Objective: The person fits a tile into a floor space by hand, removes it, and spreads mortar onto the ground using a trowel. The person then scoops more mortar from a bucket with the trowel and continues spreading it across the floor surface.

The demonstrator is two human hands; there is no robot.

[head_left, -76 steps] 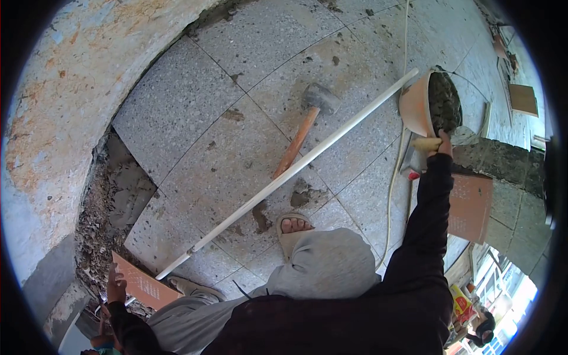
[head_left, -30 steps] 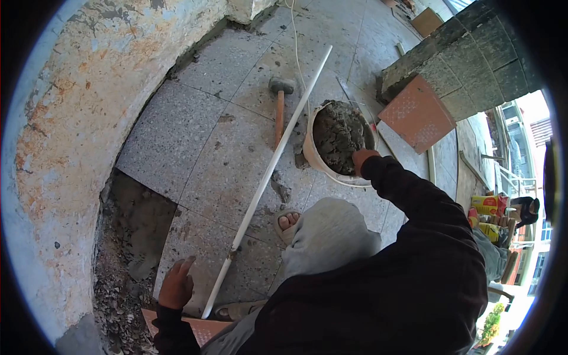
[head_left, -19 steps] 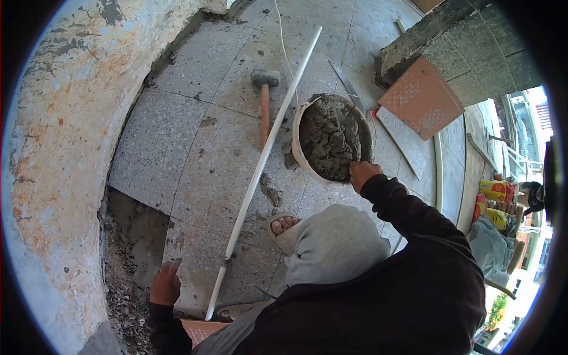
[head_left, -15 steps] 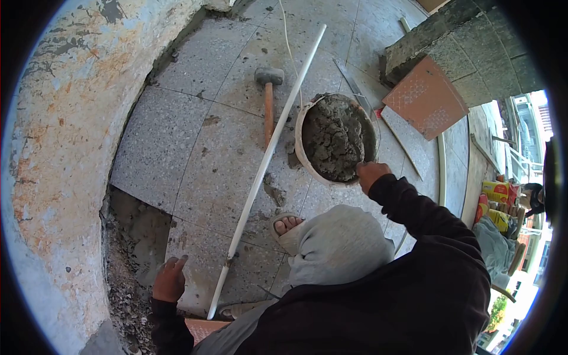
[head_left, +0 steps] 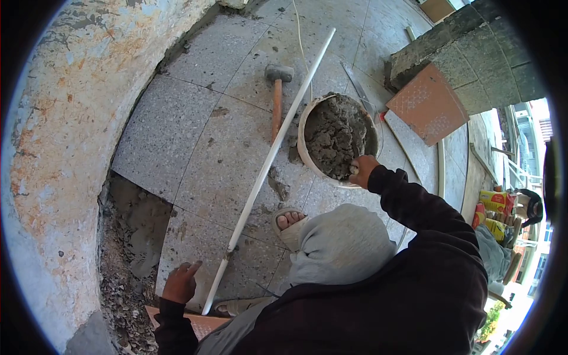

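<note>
My right hand (head_left: 362, 170) is closed at the near rim of a round bucket (head_left: 301, 139) filled with wet grey mortar (head_left: 336, 127). Its fingers are curled around something at the mortar's edge that I cannot make out. My left hand (head_left: 180, 284) hovers low at the left, fingers partly stretched and holding nothing. Beneath it are speckled grey floor tiles (head_left: 195, 248), beside an untiled gap with mortar (head_left: 139, 231) and rubble. A long white bar (head_left: 266, 168) lies between my hands. Left of the bucket is a wooden-handled mallet (head_left: 277, 97).
A reddish-brown tile (head_left: 429, 105) leans by a concrete block (head_left: 467, 59). One more reddish tile (head_left: 204, 325) lies near my left forearm. A metal blade (head_left: 355, 83) lies behind the bucket. The old wall (head_left: 77, 148) borders the left. Another person (head_left: 529, 207) is beside yellow-red bags (head_left: 496, 201).
My right hand has dipped slightly further into the bucket, its fingers now over the mortar. The left hand has shifted a little right and down. The camera view has tilted slightly.
</note>
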